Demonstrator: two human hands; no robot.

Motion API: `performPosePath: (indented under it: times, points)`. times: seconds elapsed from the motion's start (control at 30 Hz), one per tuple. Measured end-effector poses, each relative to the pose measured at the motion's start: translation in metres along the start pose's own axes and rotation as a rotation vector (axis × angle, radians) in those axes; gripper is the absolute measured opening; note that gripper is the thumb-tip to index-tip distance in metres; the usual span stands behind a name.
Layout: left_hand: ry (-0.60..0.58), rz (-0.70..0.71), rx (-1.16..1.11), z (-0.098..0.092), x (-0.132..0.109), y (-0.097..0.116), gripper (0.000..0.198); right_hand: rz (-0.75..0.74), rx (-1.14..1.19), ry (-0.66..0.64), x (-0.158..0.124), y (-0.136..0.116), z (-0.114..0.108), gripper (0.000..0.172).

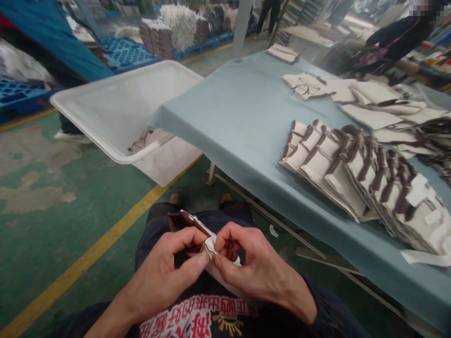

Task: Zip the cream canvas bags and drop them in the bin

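Observation:
Over my lap I hold a folded, brown-and-white sewn piece, whose kind I cannot make out. My left hand is closed on it, thumb and forefinger pinching a white edge. My right hand pinches the same edge just to the right, its other fingers curled in. The fingertips of both hands almost meet. A dark brown corner of the piece sticks up beyond my left hand, and its lower part is partly hidden behind my hands.
To my right is a table with a blue-grey cover. On it lie a fanned stack of similar brown-and-white pieces and looser cream pieces. A white plastic tub stands against the table's left end. People are nearby at upper left and upper right.

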State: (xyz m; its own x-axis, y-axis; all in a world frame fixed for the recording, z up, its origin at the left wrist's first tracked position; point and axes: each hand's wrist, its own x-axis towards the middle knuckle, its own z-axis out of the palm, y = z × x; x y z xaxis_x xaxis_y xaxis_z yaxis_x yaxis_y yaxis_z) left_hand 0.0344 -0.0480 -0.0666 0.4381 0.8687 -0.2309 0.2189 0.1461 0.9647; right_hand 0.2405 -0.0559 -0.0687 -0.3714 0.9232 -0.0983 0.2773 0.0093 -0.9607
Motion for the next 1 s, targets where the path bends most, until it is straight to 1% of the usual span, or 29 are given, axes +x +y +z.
performPosePath:
  times: [0.1,0.23,0.33,0.43,0.53,0.77,0.9,1.0]
  points:
    - [0.010,0.001,-0.002,0.002,0.003,0.003,0.016,-0.012,-0.038,0.047,-0.001,-0.001,0.002,0.012]
    - [0.016,-0.008,-0.008,0.004,0.004,0.002,0.017,0.037,-0.030,0.036,0.000,-0.001,0.002,0.013]
    - [-0.009,-0.022,-0.009,0.003,0.003,0.002,0.018,0.073,0.034,0.002,0.002,0.000,0.001,0.015]
    - [-0.016,-0.039,-0.009,0.002,0.003,0.004,0.021,0.149,0.145,-0.065,0.003,0.001,-0.002,0.021]
    - [-0.024,-0.083,0.009,0.002,0.003,0.005,0.024,0.202,0.162,-0.103,0.003,0.002,-0.009,0.024]
    - [-0.003,-0.112,-0.004,0.007,0.001,-0.004,0.028,0.219,0.083,-0.133,0.003,0.003,-0.019,0.015]
    - [-0.020,-0.156,0.013,0.007,0.004,0.000,0.030,0.208,0.032,-0.165,0.004,0.004,-0.021,0.018]
    - [-0.028,-0.174,0.034,0.007,0.006,0.002,0.030,0.160,-0.025,-0.162,0.003,0.003,-0.022,0.020]
